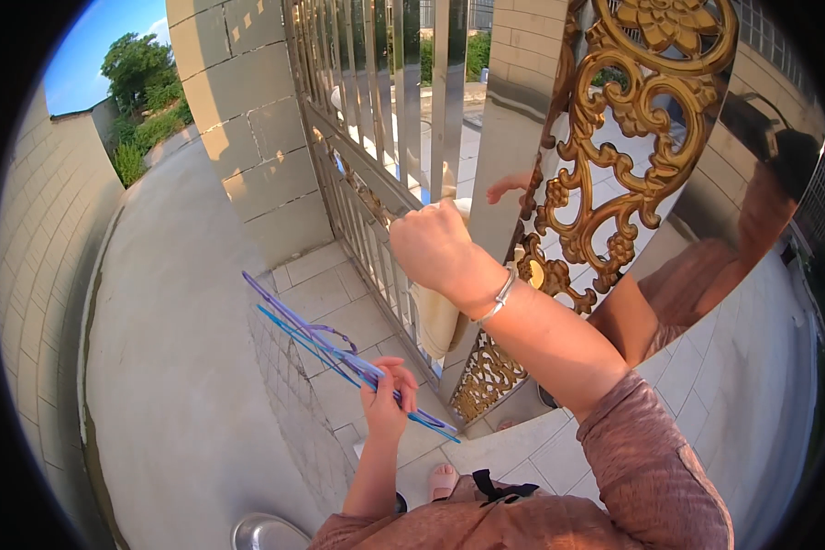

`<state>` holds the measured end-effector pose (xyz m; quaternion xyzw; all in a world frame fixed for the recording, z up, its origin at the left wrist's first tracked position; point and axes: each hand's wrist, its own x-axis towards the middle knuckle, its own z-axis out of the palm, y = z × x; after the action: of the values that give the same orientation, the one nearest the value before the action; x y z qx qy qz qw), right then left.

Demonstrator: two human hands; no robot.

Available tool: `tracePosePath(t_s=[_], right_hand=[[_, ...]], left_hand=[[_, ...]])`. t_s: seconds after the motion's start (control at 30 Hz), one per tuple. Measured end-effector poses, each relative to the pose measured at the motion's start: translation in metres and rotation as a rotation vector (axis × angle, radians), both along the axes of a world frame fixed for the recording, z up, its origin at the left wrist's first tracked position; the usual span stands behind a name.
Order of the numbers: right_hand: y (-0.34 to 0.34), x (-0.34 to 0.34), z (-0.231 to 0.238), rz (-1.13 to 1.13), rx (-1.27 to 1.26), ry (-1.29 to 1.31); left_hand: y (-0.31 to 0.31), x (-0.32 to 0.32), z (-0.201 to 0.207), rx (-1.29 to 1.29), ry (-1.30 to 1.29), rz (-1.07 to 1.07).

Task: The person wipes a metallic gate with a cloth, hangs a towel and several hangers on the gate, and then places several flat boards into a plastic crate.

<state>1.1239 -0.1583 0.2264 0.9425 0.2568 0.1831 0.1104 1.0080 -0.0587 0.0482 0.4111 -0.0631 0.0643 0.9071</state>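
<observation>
My left hand (390,390) is closed round a purple clothes hanger (280,298) and a blue clothes hanger (289,327), which lie side by side and slant down to the right. Higher up, my right hand (434,243) makes a closed fist in front of the metal gate bars (412,119); its fingertips are turned away, so what they grip, if anything, is hidden. A silver bangle (500,295) circles that wrist. Just below and behind the fist hangs a cream-coloured thing (436,321), perhaps cloth, partly covered by my wrist.
A shiny gate leaf with gold scrollwork (573,206) stands at my right, mirroring my arm. To the left rises a tiled pillar (257,137), with a concrete lane (170,367) beyond. A metal basin (270,532) sits at the lower edge. Pale tiles (559,458) cover the ground.
</observation>
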Motion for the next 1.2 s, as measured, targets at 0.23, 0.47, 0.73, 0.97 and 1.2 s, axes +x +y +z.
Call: tracePosePath(t_s=[0.23,0.47,0.73,0.97,1.2], right_hand=[[-0.083,-0.133,-0.031,0.378,0.278,0.342],[-0.242,-0.211,-0.066,0.441,0.815,0.853],[-0.377,-0.256,-0.112,0.335,0.888,0.424],[-0.44,-0.227,-0.129,0.366,0.915,0.503],[-0.486,-0.134,-0.143,0.192,0.866,0.905]], left_hand=[[-0.102,-0.053,0.008,0.255,-0.15,0.228],[-0.21,-0.108,-0.009,0.39,-0.278,-0.115],[-0.339,-0.14,-0.028,0.622,-0.243,-0.125],[-0.384,-0.114,-0.015,0.901,-0.379,-0.088],[-0.42,-0.046,-0.053,0.546,0.237,-0.469]])
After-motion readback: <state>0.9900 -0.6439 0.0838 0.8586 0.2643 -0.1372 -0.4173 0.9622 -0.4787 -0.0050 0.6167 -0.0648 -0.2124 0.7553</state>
